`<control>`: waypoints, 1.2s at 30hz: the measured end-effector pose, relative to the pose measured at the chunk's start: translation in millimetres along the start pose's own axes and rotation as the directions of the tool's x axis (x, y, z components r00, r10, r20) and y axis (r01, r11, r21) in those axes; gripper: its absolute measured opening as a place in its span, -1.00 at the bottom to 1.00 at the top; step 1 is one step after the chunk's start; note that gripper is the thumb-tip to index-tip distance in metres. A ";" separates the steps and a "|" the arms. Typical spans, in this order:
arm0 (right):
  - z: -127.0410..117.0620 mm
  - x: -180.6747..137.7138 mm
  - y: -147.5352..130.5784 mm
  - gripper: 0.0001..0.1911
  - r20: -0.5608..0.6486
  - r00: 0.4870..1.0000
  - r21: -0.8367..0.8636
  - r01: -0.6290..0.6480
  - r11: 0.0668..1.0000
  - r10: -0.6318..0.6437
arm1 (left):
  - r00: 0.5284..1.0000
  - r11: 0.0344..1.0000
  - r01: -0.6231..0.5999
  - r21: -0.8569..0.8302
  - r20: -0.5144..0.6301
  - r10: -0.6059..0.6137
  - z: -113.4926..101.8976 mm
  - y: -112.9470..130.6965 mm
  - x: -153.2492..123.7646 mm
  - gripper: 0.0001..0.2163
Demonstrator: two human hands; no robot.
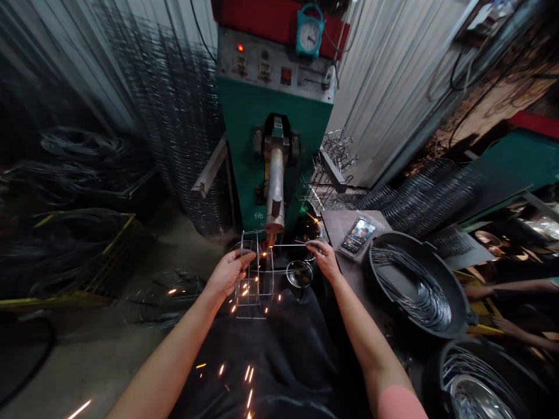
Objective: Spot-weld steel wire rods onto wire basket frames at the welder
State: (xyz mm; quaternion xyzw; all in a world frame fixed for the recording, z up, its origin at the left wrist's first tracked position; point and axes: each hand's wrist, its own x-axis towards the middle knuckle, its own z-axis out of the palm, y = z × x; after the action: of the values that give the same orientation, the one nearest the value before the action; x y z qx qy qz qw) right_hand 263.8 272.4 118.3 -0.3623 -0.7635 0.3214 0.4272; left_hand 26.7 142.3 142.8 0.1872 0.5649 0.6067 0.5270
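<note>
Left hand (227, 273) curls nearly closed around the upper wires of an open cage-like frame of thin bright steel wire (254, 279), which hangs in the lower middle of the frame, its round hoops joined by straight rods. Right hand (324, 260) is less tightly closed, its fingertips (312, 246) pinching the end of a straight steel wire (286, 245) that runs level to the top of the frame. The frame sits just below the thick, dull metal electrode (275, 189) of a green spot welder (248, 122), whose scuffed grey control panel carries a glowing red lamp and switches, with a round blue dial gauge (310, 35) on top. Orange sparks (248, 372) scatter down across a dark cloth apron (271, 355) on the lap. To the right, a brown work surface (345, 250) holds a phone in a clear plastic sleeve (358, 235) and a heavy black round basin (413, 285) filled with curved wire pieces; a second black basin (476, 384) sits in the lower right corner. Rolled wire mesh (174, 116) stands against a ribbed metal wall at upper left, dark wire coils (78, 169) lie on the left, and a co-worker's forearms (515, 297) show at the right edge.
</note>
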 end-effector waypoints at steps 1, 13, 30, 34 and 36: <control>-5.7 -3.7 0.3 -0.81 -0.026 0.999 -0.022 0.019 1.000 -0.020 | 1.000 1.000 -0.009 -0.001 -0.003 0.009 0.4 0.3 -0.1 -0.66; -29.6 -79.1 16.5 -0.77 -0.002 1.000 -0.229 -0.004 0.973 0.003 | 0.985 0.990 -0.133 0.046 -0.106 0.137 6.4 -7.0 -9.3 -0.64; 30.2 -2.3 -31.1 -0.90 0.158 0.964 -0.230 0.248 0.941 -0.215 | 0.990 0.995 -0.100 -0.016 -0.101 0.098 9.4 -4.5 -2.5 -0.61; 28.8 0.9 -34.5 -0.88 0.184 0.955 -0.244 0.273 0.931 -0.232 | 0.991 0.994 -0.095 -0.051 -0.102 0.089 9.3 -2.8 -1.0 -0.60; 29.2 2.0 -35.3 -0.87 0.181 0.951 -0.244 0.289 0.926 -0.249 | 0.991 0.993 -0.097 -0.065 -0.103 0.089 9.4 -1.4 0.2 -0.60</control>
State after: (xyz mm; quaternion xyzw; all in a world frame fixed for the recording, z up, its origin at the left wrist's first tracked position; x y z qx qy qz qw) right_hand 227.3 250.1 134.9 -0.2838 -0.8717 0.1793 0.3570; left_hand 34.9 146.8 144.2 0.1641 0.5596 0.6587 0.4754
